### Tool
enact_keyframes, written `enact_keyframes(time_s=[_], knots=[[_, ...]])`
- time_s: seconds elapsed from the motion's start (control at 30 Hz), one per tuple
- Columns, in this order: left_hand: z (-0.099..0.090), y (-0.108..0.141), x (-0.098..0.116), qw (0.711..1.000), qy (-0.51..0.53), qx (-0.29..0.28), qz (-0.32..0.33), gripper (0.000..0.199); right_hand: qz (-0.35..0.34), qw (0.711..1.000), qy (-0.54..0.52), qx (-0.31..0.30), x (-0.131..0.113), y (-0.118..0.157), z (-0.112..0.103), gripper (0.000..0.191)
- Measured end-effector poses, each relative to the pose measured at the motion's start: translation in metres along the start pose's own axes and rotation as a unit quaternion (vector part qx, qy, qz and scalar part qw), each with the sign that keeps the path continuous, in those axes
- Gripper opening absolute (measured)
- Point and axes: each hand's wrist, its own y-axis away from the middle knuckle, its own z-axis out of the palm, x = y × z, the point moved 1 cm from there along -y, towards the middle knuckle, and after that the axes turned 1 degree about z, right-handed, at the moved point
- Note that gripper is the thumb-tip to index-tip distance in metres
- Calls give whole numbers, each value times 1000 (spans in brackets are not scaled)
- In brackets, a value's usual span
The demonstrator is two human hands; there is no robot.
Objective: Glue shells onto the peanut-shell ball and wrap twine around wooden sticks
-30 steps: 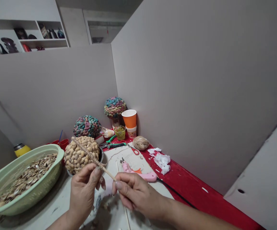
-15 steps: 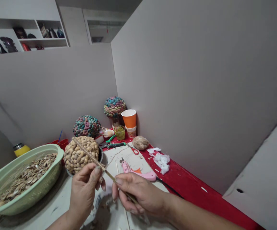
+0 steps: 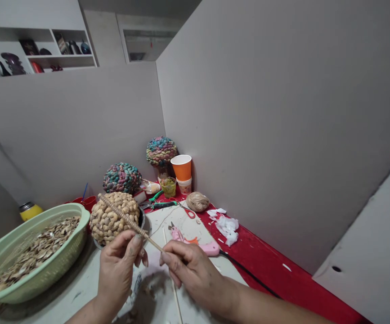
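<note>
A thin wooden stick (image 3: 155,245), its upper part wound with brown twine (image 3: 120,213), slants between my two hands. My left hand (image 3: 115,270) pinches it at the lower end of the winding. Closer to me, my right hand (image 3: 198,274) grips the bare part, fingers curled and hiding its end. A loose strand leads from near my left fingers toward the ball of twine (image 3: 197,201). Behind the wrapped end sits a ball covered in peanuts (image 3: 109,225). Beyond my right hand lies a pink glue gun (image 3: 210,248) with a black cord.
On the left stands a green basin (image 3: 56,258) of shells. A second stick (image 3: 176,299) lies on the white board. Farther back are pliers (image 3: 164,204), red-handled scissors (image 3: 190,213), an orange cup (image 3: 181,170), two colourful balls and crumpled white tissue (image 3: 227,228). Grey panels rise behind.
My right hand has rolled over and its fingers have closed further around the stick. The stick's lower end, visible below that hand before, is now hidden. My left hand has barely moved.
</note>
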Motion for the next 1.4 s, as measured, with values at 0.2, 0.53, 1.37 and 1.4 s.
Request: enact_keyframes(time_s=[0.2, 0.53, 1.37, 1.4], knots=[[0, 0, -1, 1000, 14, 1, 6, 18, 42, 991, -112, -67, -2, -1, 0, 54], [8, -1, 6, 998, 39, -27, -43, 26, 134, 904, -358, -191, 7, -9, -4, 41], [3, -3, 1, 999, 20, -29, 0, 19, 49, 991, -115, -55, 5, -3, 1, 55], [3, -3, 1, 999, 20, -30, 1, 20, 68, 982, -156, -78, 6, -4, 1, 54]])
